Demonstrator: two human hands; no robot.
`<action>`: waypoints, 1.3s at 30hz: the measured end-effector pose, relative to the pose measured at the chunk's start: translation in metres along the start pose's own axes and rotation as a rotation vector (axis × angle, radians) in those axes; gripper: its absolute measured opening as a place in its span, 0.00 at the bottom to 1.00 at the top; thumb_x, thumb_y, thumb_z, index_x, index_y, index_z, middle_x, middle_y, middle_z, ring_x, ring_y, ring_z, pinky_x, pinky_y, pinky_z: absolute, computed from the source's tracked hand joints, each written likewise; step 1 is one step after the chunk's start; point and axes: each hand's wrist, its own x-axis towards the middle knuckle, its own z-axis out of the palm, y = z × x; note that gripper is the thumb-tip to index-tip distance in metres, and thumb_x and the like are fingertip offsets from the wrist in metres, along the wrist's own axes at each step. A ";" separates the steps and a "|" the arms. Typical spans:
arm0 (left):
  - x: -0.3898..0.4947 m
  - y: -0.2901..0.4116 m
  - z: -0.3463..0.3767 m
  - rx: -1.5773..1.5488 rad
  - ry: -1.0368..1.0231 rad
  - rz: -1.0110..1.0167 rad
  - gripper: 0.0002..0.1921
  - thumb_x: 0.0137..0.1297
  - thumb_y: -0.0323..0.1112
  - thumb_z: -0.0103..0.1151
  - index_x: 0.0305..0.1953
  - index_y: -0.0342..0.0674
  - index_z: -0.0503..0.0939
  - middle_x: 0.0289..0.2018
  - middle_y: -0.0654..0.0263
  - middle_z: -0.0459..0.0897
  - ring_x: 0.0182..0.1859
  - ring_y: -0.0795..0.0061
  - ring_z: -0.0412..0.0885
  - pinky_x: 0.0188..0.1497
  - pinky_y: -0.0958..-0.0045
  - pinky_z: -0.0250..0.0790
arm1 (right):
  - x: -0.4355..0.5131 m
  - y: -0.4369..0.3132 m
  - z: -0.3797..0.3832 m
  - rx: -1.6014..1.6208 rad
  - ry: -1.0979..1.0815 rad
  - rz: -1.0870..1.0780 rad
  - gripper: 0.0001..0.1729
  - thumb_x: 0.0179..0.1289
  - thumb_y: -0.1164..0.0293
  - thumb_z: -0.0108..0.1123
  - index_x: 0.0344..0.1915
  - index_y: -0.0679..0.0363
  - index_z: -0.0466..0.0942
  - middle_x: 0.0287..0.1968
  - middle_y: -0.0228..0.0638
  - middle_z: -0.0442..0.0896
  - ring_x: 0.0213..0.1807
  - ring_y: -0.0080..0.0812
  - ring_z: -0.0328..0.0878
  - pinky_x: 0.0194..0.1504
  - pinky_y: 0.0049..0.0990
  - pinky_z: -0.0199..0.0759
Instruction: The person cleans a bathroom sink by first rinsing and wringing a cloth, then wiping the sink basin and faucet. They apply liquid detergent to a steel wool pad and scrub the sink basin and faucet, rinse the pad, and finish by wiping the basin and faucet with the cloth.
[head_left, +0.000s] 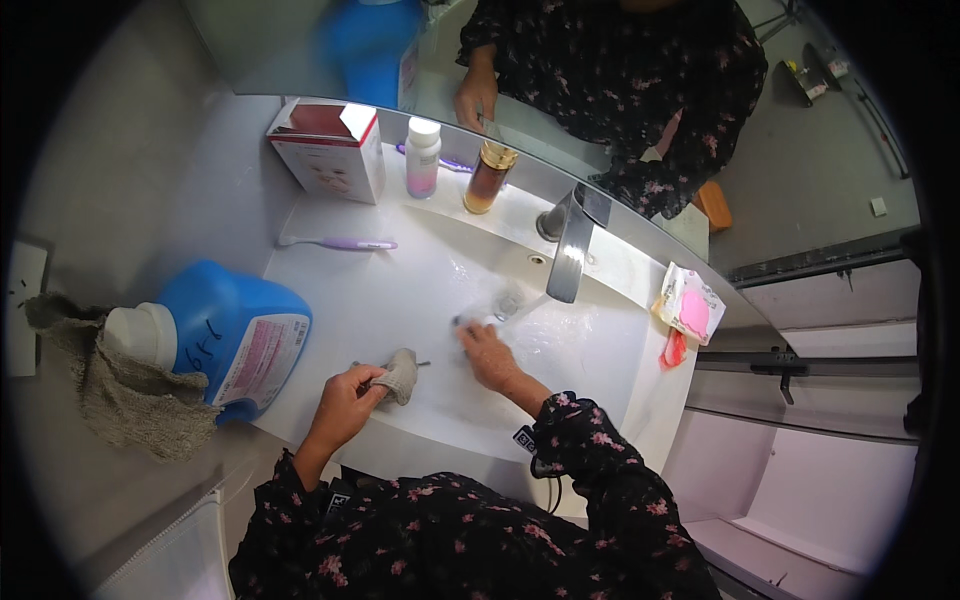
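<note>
My left hand (347, 403) pinches a small grey knit cloth (405, 375) above the near part of the white washbasin (352, 296). A thin dark tip sticks out beside the cloth; what it belongs to is hidden. My right hand (491, 358) is down in the basin, its fingers close to the drain (508, 302). Something blurred, whitish with a dark end, shows at those fingertips, and I cannot tell whether they grip it. Water runs from the metal faucet (568, 262) just beyond the hand.
A blue jug (232, 315) stands on the left near a hanging grey towel (142, 405). Along the back are a box (330, 161), a white-capped bottle (422, 161), an amber bottle (487, 184) and a purple toothbrush (356, 244). A soft packet (688, 304) lies right. A mirror (277, 52) rises behind.
</note>
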 end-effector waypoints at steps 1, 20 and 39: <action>-0.001 0.000 -0.003 -0.019 0.009 0.007 0.09 0.61 0.27 0.54 0.42 0.30 0.78 0.30 0.69 0.79 0.33 0.84 0.73 0.38 0.80 0.66 | 0.004 -0.005 0.003 0.189 -0.017 -0.182 0.29 0.50 0.83 0.50 0.56 0.62 0.64 0.56 0.42 0.69 0.55 0.49 0.66 0.53 0.43 0.67; -0.032 0.011 -0.026 -0.027 -0.075 -0.018 0.08 0.58 0.25 0.55 0.40 0.31 0.79 0.32 0.67 0.81 0.34 0.81 0.74 0.40 0.77 0.66 | 0.116 -0.071 -0.028 0.194 0.454 0.237 0.23 0.56 0.78 0.51 0.54 0.65 0.65 0.52 0.51 0.70 0.50 0.52 0.67 0.52 0.40 0.67; -0.079 0.022 -0.053 -0.085 0.128 0.208 0.07 0.60 0.26 0.57 0.38 0.32 0.78 0.34 0.66 0.81 0.38 0.80 0.76 0.43 0.78 0.67 | 0.051 -0.151 -0.011 0.421 -0.074 -0.596 0.23 0.48 0.70 0.64 0.46 0.51 0.68 0.47 0.36 0.70 0.48 0.42 0.73 0.44 0.35 0.74</action>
